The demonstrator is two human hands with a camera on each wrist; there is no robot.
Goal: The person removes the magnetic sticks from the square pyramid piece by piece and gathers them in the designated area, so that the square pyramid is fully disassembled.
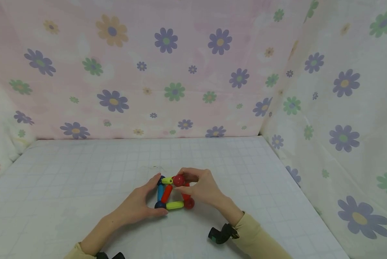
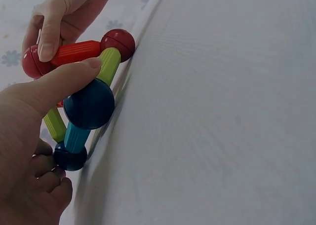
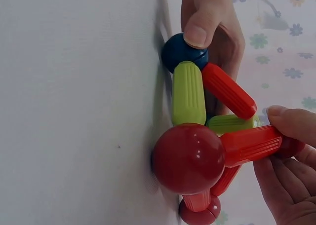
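Note:
A frame of magnetic building rods and balls [image 1: 175,205] sits low over the table. My left hand [image 1: 136,203] spans its left side, thumb on the near blue ball [image 2: 89,104] and fingers at the far blue ball [image 2: 70,157]; a blue rod [image 1: 160,192] links them. My right hand [image 1: 204,185] pinches a raised red ball [image 1: 178,180] on top of a red rod [image 3: 253,145], which rises from the near right red ball [image 3: 188,158]. Another red rod [image 3: 229,90] slants up from the near blue ball with its upper end free. Yellow-green rods [image 3: 188,94] form the near and far sides.
A white cloth with a faint grid covers the table [image 1: 83,165]. Flowered curtains [image 1: 193,72] stand at the back and sides. Black wrist mounts [image 1: 222,233] sit at both sleeves.

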